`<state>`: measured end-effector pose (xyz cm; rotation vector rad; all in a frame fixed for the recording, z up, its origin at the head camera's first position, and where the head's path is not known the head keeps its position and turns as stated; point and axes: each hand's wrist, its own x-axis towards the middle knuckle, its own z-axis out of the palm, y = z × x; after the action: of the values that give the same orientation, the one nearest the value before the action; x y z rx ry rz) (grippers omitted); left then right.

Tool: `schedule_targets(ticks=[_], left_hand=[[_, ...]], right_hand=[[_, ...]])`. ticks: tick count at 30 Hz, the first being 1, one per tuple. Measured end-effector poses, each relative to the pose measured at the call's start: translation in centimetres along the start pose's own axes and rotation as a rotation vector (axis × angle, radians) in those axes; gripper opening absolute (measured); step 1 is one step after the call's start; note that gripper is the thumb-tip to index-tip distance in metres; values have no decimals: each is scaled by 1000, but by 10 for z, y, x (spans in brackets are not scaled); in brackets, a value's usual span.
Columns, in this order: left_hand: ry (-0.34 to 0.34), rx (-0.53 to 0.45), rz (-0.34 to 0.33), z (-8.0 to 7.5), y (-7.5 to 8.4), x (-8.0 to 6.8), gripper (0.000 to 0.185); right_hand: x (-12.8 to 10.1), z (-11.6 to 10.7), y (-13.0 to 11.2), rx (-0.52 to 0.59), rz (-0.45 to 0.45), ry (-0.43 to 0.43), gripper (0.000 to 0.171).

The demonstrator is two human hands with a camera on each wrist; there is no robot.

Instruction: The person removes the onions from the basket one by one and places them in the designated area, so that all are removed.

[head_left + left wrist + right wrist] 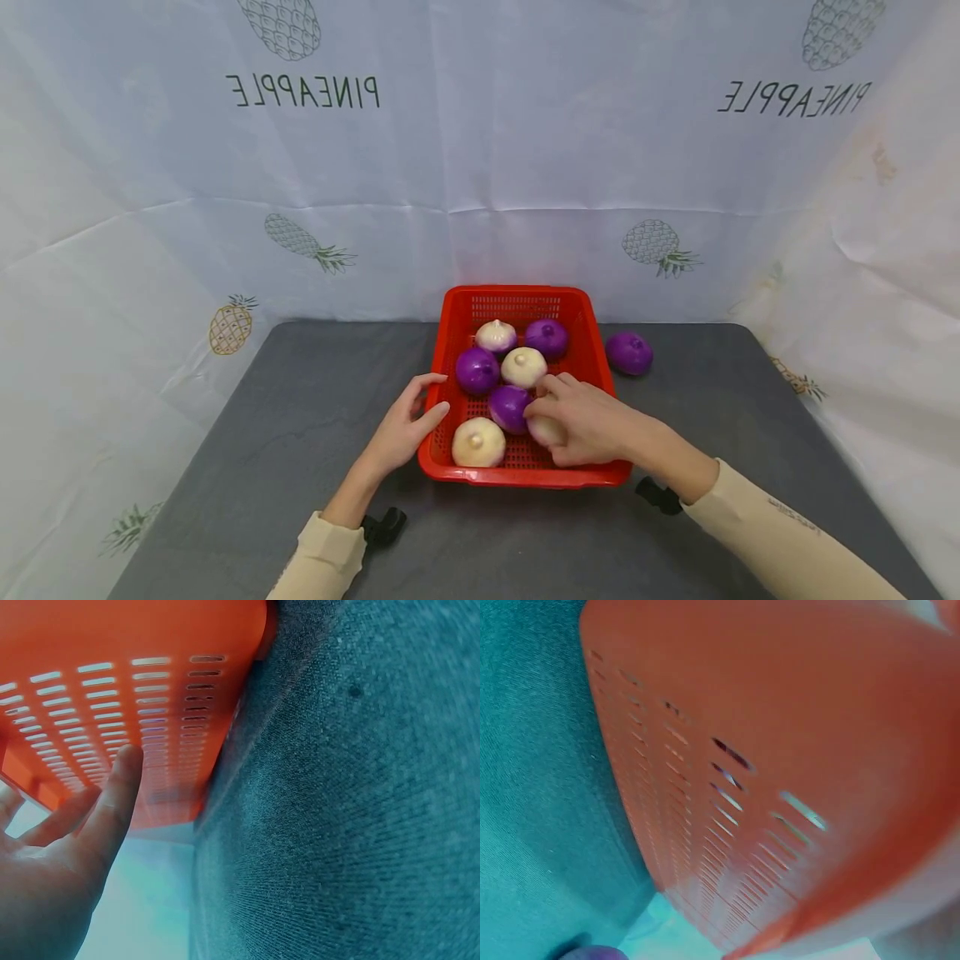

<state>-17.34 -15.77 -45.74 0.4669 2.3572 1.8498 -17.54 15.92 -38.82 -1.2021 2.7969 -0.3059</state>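
A red plastic basket [525,477] holds several turnips, some with the white end up, others with the purple end up. My right hand [588,421] reaches over the right rim, its fingers curled round a white-side-up turnip [545,431] in the front right corner. Just beside it lies a purple-side-up turnip [509,408]. At the left rim, my left hand [397,429] has its fingers loosely spread; the left wrist view shows a fingertip [129,757] at the slotted wall [172,630]. The right wrist view shows mostly the basket's outer wall [780,690].
Outside the basket, a purple turnip [629,353] sits on the dark grey table [337,400] at the back right. White cloth [517,150] printed with pineapples hangs behind the table's far edge and along the sides.
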Motion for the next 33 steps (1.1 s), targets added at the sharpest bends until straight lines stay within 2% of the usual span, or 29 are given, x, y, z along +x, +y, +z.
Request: schedule_targets(ticks=[10, 19, 33], left_hand=[[1, 2, -14, 0, 0, 0, 51], [-7, -4, 7, 0, 0, 1, 52], [-1, -3, 11, -1, -1, 2, 50]], right_hand=[[-8, -15, -1, 6, -34, 89, 46], [-18, -31, 3, -5, -65, 200, 46], [-37, -57, 20, 0, 33, 278, 45]])
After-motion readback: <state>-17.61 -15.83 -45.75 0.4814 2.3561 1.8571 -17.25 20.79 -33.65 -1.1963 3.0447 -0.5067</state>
